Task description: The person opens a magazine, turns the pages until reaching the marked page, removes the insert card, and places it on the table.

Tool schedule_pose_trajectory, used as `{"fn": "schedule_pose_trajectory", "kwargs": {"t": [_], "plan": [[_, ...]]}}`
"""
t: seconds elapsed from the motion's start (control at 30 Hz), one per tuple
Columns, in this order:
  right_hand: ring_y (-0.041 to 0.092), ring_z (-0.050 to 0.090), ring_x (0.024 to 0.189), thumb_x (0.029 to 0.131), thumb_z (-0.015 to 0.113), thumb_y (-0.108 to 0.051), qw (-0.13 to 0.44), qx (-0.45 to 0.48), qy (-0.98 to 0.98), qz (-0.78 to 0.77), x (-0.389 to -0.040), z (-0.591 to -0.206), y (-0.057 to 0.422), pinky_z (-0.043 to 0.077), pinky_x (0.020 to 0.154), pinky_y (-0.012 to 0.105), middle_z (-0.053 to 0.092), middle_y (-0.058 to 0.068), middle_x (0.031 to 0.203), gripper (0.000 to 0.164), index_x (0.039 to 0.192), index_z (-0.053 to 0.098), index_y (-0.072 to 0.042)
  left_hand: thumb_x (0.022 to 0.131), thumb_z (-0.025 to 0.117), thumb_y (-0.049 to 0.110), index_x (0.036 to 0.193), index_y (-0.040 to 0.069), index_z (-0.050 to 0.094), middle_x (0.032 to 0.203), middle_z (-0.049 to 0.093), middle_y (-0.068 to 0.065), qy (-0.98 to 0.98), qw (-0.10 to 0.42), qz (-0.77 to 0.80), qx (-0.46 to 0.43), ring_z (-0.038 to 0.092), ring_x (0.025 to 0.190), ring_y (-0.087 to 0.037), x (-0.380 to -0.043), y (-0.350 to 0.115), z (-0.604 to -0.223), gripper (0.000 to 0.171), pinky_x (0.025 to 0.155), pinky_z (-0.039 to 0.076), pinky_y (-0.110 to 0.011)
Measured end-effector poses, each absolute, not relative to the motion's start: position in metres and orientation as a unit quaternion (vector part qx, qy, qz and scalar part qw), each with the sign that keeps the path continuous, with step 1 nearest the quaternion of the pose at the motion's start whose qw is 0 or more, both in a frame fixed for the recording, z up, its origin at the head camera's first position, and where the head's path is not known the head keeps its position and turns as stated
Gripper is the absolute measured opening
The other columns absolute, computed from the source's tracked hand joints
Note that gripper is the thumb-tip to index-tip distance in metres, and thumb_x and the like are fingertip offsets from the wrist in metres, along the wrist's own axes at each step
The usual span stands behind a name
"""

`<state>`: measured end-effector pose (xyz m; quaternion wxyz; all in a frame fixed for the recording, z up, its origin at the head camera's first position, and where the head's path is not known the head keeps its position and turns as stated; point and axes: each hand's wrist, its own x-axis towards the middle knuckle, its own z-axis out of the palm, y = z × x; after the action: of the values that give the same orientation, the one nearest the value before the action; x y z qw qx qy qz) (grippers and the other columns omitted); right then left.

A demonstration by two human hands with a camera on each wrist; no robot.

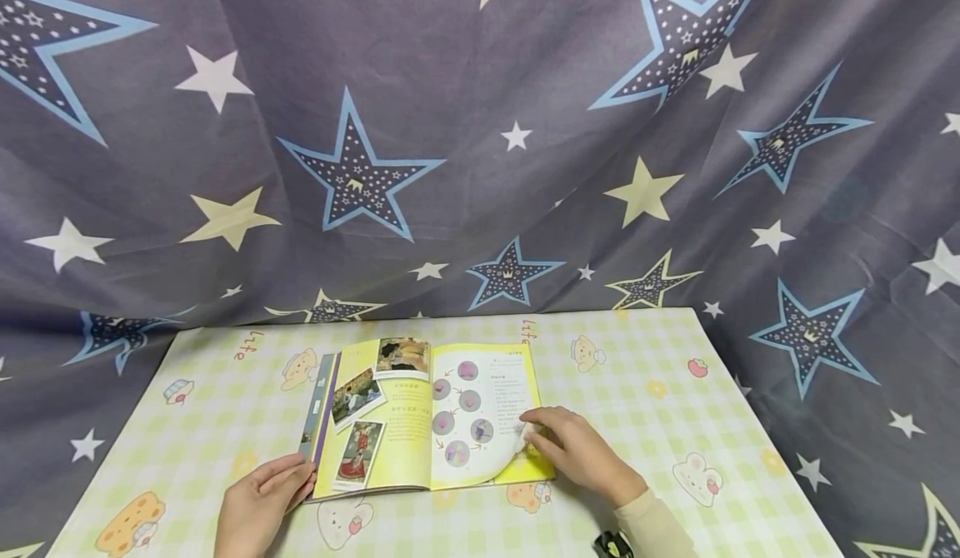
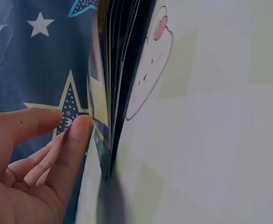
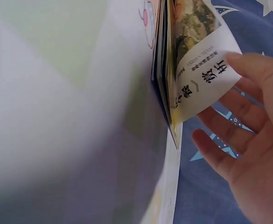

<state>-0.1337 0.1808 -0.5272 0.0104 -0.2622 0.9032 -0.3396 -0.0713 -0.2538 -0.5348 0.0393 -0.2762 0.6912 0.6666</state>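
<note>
1. Head view: An open book (image 1: 408, 454) lies on the desk (image 1: 637, 375), whose pale covering carries green checks and cartoon animals. Its left side shows three photos (image 1: 360, 458) on yellow; its right-hand page (image 1: 491, 462) shows six round pictures (image 1: 469, 401) joined by arrows. The right hand (image 1: 573, 450) holds that page near its lower outer corner, which curls up. The left hand (image 1: 258, 500) is at the book's lower left edge, fingers bent. A beige sleeve (image 1: 656, 525) covers the right forearm, and a dark curtain (image 1: 465, 166) printed with stars hangs behind the desk.
2. Left wrist view: One fingertip of the left hand meets the book's edge; another finger stands apart from it, and the others curl loosely. Whether they pinch anything there I cannot tell.
3. Right wrist view: The right hand's thumb lies on the lifted page with fingers behind, pinching it; the lowest finger is spread away. A picture and dark characters show on this side.
</note>
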Motion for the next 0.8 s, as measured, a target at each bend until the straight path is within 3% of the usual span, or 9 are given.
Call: {"fn": "schedule_pose_trajectory", "kwargs": {"t": [0.1,0.23,0.33,0.8], "plan": [[0.011,0.060,0.109,0.098,0.068,-0.028,-0.035,-0.259,0.904,-0.337,-0.134,-0.529,0.181,0.055,0.098,0.036,0.066,-0.006,0.117,0.028,0.121,0.070,-0.011,0.093,0.072,0.007,0.132,-0.014,0.055,0.094,0.075,-0.013,0.694,0.032,0.663,-0.279,0.074,0.082,-0.016,-0.073,-0.251,-0.533,0.047,0.077,0.063,-0.028],[0.013,0.059,0.096,0.092,0.077,-0.024,-0.101,-0.261,0.900,-0.335,-0.136,-0.531,0.180,0.056,0.083,0.027,0.062,-0.005,0.105,0.025,0.113,0.071,-0.012,0.093,0.074,0.009,0.134,-0.011,0.054,0.097,0.075,-0.012,0.688,0.030,0.673,-0.271,0.074,0.084,-0.017,-0.076,-0.245,-0.528,0.050,0.080,0.062,-0.029],[0.016,0.059,0.090,0.089,0.080,-0.023,-0.129,-0.264,0.892,-0.344,-0.137,-0.531,0.179,0.057,0.074,0.028,0.060,-0.003,0.100,0.025,0.109,0.071,-0.010,0.093,0.075,0.012,0.135,-0.009,0.055,0.101,0.075,-0.010,0.681,0.034,0.683,-0.260,0.073,0.088,-0.017,-0.078,-0.239,-0.523,0.051,0.082,0.061,-0.029],[0.013,0.065,0.095,0.093,0.075,-0.016,-0.105,-0.263,0.876,-0.390,-0.138,-0.530,0.168,0.062,0.081,0.039,0.066,-0.003,0.106,0.023,0.114,0.068,-0.009,0.094,0.074,0.014,0.132,-0.005,0.059,0.114,0.071,-0.017,0.692,0.062,0.694,-0.189,0.072,0.096,-0.020,-0.090,-0.205,-0.508,0.045,0.085,0.061,-0.029]]}}
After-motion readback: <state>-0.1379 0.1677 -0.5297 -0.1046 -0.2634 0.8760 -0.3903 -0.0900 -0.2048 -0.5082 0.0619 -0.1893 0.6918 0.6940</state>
